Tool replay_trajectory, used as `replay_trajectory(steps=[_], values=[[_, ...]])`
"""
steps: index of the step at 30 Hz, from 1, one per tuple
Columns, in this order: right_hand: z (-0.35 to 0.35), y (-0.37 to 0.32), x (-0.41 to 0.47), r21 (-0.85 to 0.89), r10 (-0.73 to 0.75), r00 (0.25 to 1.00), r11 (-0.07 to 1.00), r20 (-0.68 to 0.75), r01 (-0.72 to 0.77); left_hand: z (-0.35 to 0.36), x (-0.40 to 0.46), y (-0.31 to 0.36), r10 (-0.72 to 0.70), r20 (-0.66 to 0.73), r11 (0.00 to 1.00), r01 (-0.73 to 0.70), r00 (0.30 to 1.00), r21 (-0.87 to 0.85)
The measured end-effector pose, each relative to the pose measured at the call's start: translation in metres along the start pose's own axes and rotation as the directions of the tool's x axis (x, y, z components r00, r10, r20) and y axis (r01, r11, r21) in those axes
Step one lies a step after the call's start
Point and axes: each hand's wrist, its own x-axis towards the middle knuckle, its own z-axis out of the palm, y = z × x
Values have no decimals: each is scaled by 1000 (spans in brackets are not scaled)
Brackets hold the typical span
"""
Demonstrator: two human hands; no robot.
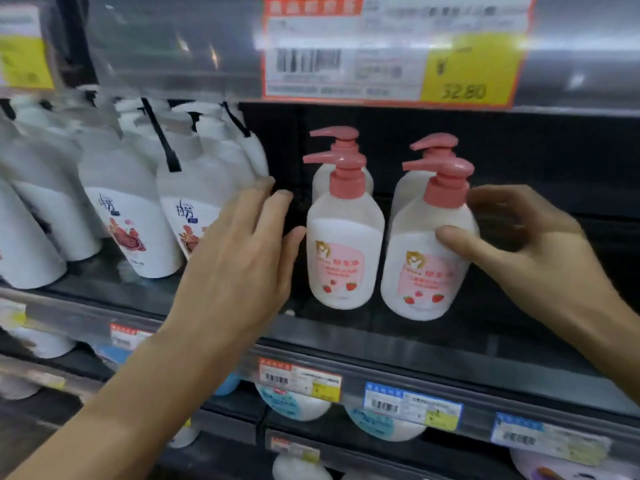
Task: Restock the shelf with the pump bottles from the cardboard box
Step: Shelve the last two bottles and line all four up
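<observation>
Progress looks early to mid: four pink-pump bottles stand on the shelf (450, 344), in two files of two. Front-left bottle (344, 244) sits near frame centre, front-right bottle (427, 258) at abt 3 o'clock of it, just beside but w/ a slim gap. Behind each, a rear bottle shows mostly as a pump: rear-left (337, 140) at 12 o'clock of the front-left one, rear-right (436, 143) likewise behind the front-right.

Right hand (530, 258) has its grip on the front-right bottle: thumb on the label side, fingers curled round the far shoulder, prob. squaring it up or nudging it into line. Left hand (242, 258) is flat and spread wide, holding nothing; thumb tip touches or nearly touches the front-left bottle's side, can't tell which.

Left to do, judging by the gap: shelf is bare and dark from abt 3 o'clock of the pink bottles out to the frame edge, so there's room for more files. Cardboard box isn't in view, so no. of bottles remaining can't be told. White bottles (128, 216) at 9 o'clock are a different product, leaning, w/ black caps. Price tag (391, 50) hangs at 12 o'clock.
</observation>
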Motion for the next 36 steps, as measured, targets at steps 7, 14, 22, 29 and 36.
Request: replay_trajectory(steps=[7,14,22,29,36], values=[[29,2,-11,16,46,988,999,-149,-44,21,25,-22,33,47,999,-32,998,-23],[29,-8,-14,1,47,985,999,-166,-48,35,49,-36,81,-29,988,-84,996,-127],[21,-16,-13,-108,92,992,989,-84,-101,50,96,-21,-82,316,983,130,945,-131],[18,-30,-7,-73,115,992,990,-45,-118,69,113,-34,-113,304,886,235,946,-399],[21,-27,-7,-31,101,993,994,-54,-103,65,112,-26,57,416,767,227,908,-600]])
